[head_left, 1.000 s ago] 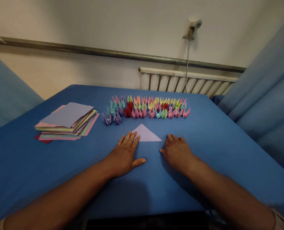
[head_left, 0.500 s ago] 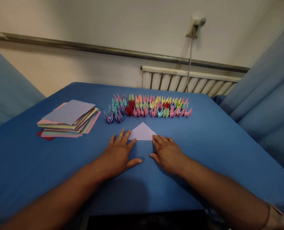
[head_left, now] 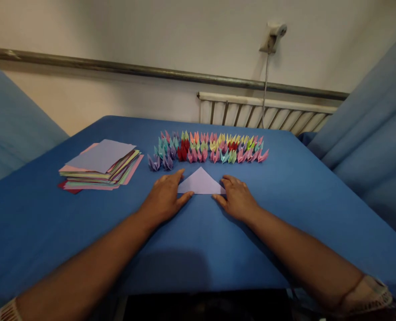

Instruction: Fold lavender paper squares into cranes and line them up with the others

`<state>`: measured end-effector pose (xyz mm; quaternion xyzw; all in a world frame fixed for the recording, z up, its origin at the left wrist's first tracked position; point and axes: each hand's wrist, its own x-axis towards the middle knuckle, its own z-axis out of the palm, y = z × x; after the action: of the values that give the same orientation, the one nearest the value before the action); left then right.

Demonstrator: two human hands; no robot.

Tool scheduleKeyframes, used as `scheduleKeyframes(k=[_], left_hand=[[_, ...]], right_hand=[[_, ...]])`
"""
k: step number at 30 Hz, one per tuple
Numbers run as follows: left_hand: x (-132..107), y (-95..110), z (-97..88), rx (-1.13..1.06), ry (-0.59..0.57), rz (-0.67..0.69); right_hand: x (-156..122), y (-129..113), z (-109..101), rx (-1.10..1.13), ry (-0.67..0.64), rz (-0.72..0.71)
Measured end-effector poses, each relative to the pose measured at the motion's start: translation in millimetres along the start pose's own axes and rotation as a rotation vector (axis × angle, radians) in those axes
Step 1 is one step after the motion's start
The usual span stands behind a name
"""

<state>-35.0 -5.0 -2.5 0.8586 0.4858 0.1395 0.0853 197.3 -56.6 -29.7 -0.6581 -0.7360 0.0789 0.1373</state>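
Observation:
A lilac sheet of origami paper (head_left: 201,182), folded into a triangle, lies on the blue cloth with its point away from me and its long edge towards me. My left hand (head_left: 162,196) rests around the left corner, thumb along the near edge and fingers beyond it, spread from the thumb. At the other end, my right hand (head_left: 238,196) covers the right corner, its thumb by the near edge and its fingers apart from the thumb. Beyond the paper stand rows of colourful folded paper cranes (head_left: 202,155).
A stack of coloured paper sheets (head_left: 100,156) sits at the left on the blue-covered table (head_left: 284,214). Blue curtains (head_left: 374,120) hang at both sides. Behind the table are a wall rail (head_left: 151,70), a radiator (head_left: 271,107) and a socket with a cord (head_left: 271,38).
Both hands have shifted from lying flat over the triangle's corners to its sides, with the thumbs now at the near edge. More of the triangle shows.

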Motion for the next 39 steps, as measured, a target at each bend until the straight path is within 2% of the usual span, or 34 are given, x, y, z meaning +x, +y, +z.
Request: scheduleKeyframes(k=[5,8,11,14,16,19,21,24,28,32,36,38,39], left_hand=[[8,-6,19.5,-0.205,0.018,-0.005],[8,-9,17.1,-0.334,0.025,-0.024],[7,-9,10.7,-0.541,-0.075,-0.022],[6,-9,5.4,-0.849,-0.143,-0.114],[6,-8,3.2,-1.054,-0.127,-0.213],[6,-6,1.5,-1.292,-0.115,-0.329],[6,-3,0.9,-1.397,-0.123,-0.375],[6,3,1.0,-1.473,-0.123,-0.416],[6,5,5.9,-1.358,-0.007,-0.405],[6,-2,13.2,-0.989,-0.032,-0.322],[2,-4,8.3,-0.578,0.023,-0.117],[-2,-2,2.3,-0.415,0.05,0.055],[-4,0,-0.5,-0.362,0.024,0.167]], right_hand=[[7,7,14,0.193,0.017,-0.041],[8,8,16,0.333,0.076,-0.124],[7,6,13,0.54,0.172,-0.202],[7,6,7,0.811,0.261,-0.221],[6,7,3,0.978,0.263,-0.206],[6,6,1,1.18,0.161,-0.128],[6,3,2,1.306,0.093,-0.061],[7,-3,5,1.476,0.074,0.043],[11,-2,7,1.553,0.128,0.212],[15,6,10,1.357,0.141,0.325],[17,9,12,1.186,0.095,0.362],[17,10,10,1.193,0.072,0.381],[17,11,9,1.217,0.06,0.396]])
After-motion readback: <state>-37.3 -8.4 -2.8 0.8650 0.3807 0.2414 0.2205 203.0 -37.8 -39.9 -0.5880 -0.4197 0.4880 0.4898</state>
